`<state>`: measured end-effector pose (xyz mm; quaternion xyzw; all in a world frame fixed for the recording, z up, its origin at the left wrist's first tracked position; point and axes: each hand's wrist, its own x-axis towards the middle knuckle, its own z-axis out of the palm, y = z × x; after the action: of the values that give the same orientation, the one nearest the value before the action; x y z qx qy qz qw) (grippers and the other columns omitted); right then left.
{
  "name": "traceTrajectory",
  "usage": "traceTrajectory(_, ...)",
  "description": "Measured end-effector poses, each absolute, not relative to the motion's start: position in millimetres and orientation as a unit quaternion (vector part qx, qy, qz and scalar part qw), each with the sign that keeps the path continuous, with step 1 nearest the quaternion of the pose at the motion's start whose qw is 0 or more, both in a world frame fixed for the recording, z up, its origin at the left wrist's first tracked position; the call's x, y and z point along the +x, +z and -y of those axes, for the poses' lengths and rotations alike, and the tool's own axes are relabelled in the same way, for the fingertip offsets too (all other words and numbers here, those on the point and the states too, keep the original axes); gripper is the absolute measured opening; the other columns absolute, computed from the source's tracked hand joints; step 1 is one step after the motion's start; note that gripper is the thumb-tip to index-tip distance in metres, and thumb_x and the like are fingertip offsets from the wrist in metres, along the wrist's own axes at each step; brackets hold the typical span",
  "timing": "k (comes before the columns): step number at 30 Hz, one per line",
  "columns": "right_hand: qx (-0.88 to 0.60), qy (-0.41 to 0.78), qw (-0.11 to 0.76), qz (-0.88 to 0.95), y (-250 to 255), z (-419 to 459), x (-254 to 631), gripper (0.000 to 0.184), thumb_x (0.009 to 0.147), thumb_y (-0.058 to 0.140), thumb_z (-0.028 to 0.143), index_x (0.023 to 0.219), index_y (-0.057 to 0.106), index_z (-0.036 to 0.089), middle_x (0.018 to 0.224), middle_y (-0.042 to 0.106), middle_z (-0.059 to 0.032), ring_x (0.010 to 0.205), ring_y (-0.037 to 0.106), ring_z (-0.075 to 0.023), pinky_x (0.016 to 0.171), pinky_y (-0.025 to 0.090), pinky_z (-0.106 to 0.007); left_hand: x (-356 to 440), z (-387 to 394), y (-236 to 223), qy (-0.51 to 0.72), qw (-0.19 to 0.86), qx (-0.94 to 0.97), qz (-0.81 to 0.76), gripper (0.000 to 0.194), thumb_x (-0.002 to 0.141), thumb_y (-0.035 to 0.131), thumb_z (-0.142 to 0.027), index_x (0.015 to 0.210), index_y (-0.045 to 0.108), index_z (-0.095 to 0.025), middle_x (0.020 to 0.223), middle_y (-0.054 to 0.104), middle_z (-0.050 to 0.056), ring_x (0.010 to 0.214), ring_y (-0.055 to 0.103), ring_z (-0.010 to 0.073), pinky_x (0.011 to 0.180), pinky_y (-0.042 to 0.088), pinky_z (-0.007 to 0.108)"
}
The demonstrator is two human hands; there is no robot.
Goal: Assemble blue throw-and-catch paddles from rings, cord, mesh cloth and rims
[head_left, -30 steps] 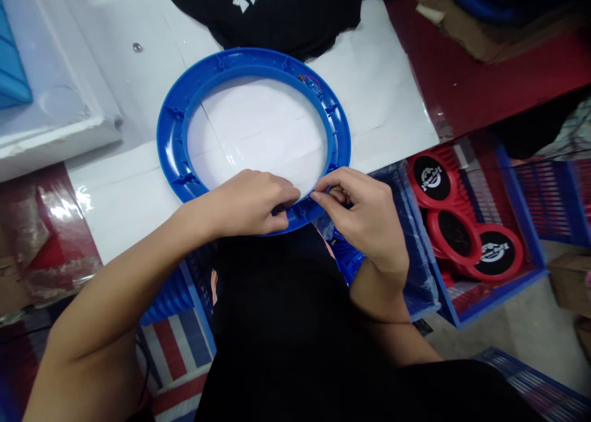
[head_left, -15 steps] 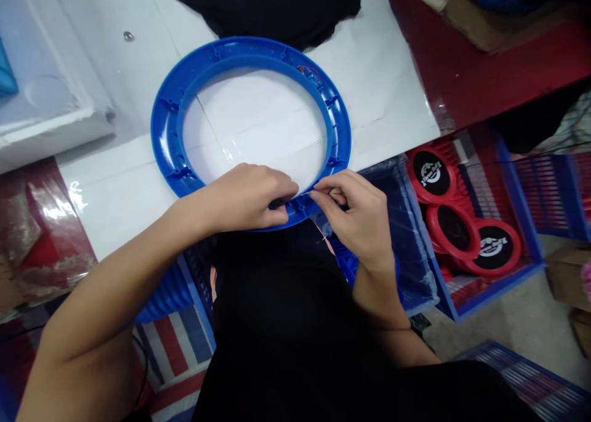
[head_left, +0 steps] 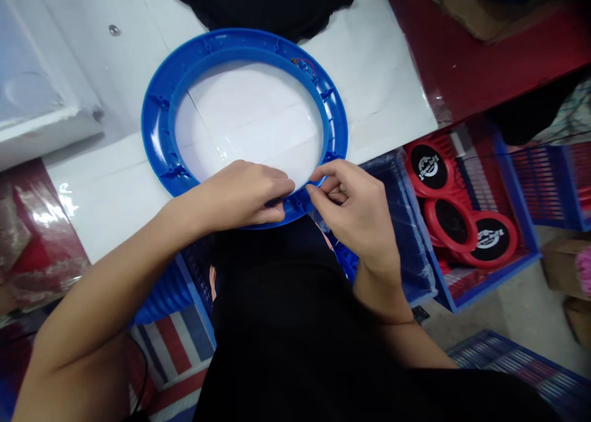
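A blue plastic ring (head_left: 157, 126) lies on the white-covered table, its ribbed hollow side facing up. A small circuit piece with a red wire (head_left: 303, 64) sits in its far right channel. My left hand (head_left: 252, 194) rests over the ring's near rim with its fingers curled closed; what they grip, if anything, is hidden. Just to the right, my right hand (head_left: 357, 203) is closed in a pinch at the same near edge. Whatever is between its thumb and forefinger is too small to make out. The two hands are slightly apart.
Black fabric with a white print (head_left: 272, 6) lies beyond the ring. A white foam box (head_left: 50, 126) stands at the left, near a small shiny metal piece (head_left: 114, 30). At the right, a blue crate (head_left: 496, 280) holds several red discs (head_left: 429, 166). A cardboard box (head_left: 566, 265) is farther right.
The whole view has shifted slightly, so the ring appears a little up and left. My right thumb and forefinger have moved slightly at the near rim; my left hand keeps its place.
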<state>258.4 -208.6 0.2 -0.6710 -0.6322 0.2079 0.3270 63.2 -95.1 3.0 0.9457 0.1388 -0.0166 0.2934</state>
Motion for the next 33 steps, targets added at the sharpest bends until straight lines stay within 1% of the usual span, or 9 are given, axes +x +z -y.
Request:
traceTrajectory(5,-0.668,0.281,0.341,0.599,-4,206,265,0.011,0.089,0.072,0.015,0.095,0.067,0.023,0.075,0.06,0.0031,0.066,0.055,-0.0136,0.062,0.045,-0.029,63,95,0,-0.018,0.288,0.947,-0.143,0.015,0.095,0.063,-0.022,0.08,0.059,-0.019,0.08,0.066,0.002,0.066,0.056,0.0154,0.061,0.03,0.028)
traceTrajectory(7,-0.666,0.291,0.348,0.591,-5,205,267,0.011,0.089,0.073,0.015,0.094,0.067,0.022,0.075,0.06,0.0034,0.066,0.055,-0.0133,0.063,0.046,-0.029,63,95,-1,-0.014,0.286,0.948,-0.142,0.016,0.095,0.063,-0.023,0.08,0.06,-0.019,0.08,0.066,0.002,0.066,0.057,0.0157,0.061,0.029,0.029)
traceTrajectory(13,-0.675,0.263,0.331,0.605,-2,207,262,0.011,0.089,0.071,0.013,0.091,0.066,0.022,0.075,0.06,0.0026,0.068,0.056,-0.014,0.064,0.046,-0.03,64,97,1,-0.01,0.283,0.947,-0.155,0.017,0.096,0.062,-0.023,0.079,0.061,-0.019,0.076,0.065,0.001,0.065,0.057,0.0157,0.06,0.027,0.029)
traceTrajectory(19,-0.707,0.189,0.321,0.601,-5,214,248,0.012,0.092,0.066,0.011,0.09,0.064,0.022,0.075,0.059,0.0019,0.072,0.06,-0.0155,0.067,0.046,-0.03,64,98,2,-0.013,0.274,0.947,-0.165,0.015,0.095,0.062,-0.021,0.08,0.061,-0.019,0.076,0.065,0.001,0.064,0.058,0.0159,0.059,0.027,0.029)
traceTrajectory(23,-0.719,0.185,0.318,0.589,-9,215,245,0.015,0.091,0.064,0.008,0.089,0.062,0.023,0.075,0.06,0.0015,0.073,0.062,-0.0165,0.067,0.046,-0.031,66,98,1,-0.01,0.28,0.946,-0.16,0.014,0.094,0.062,-0.021,0.08,0.062,-0.019,0.075,0.066,0.001,0.065,0.058,0.0161,0.06,0.029,0.029)
traceTrajectory(27,-0.723,0.202,0.298,0.59,-4,212,249,0.014,0.09,0.066,0.01,0.09,0.062,0.023,0.072,0.058,0.0021,0.074,0.061,-0.0173,0.068,0.045,-0.031,68,98,1,-0.009,0.283,0.946,-0.16,0.014,0.093,0.061,-0.021,0.079,0.062,-0.019,0.076,0.066,0.001,0.065,0.058,0.0157,0.061,0.031,0.029)
traceTrajectory(30,-0.71,0.238,0.28,0.601,3,210,255,0.011,0.09,0.069,0.014,0.091,0.063,0.023,0.076,0.062,0.0015,0.073,0.06,-0.0166,0.068,0.045,-0.031,64,95,6,-0.019,0.293,0.943,-0.158,0.013,0.093,0.06,-0.02,0.08,0.062,-0.019,0.079,0.067,0.002,0.068,0.059,0.0158,0.062,0.034,0.028)
traceTrajectory(33,-0.691,0.272,0.278,0.609,6,212,259,0.01,0.091,0.071,0.018,0.09,0.062,0.023,0.081,0.066,0.0008,0.072,0.06,-0.0156,0.067,0.045,-0.03,56,92,13,-0.044,0.317,0.937,-0.14,0.013,0.094,0.059,-0.021,0.083,0.065,-0.019,0.085,0.07,0.003,0.075,0.063,0.0171,0.067,0.039,0.028)
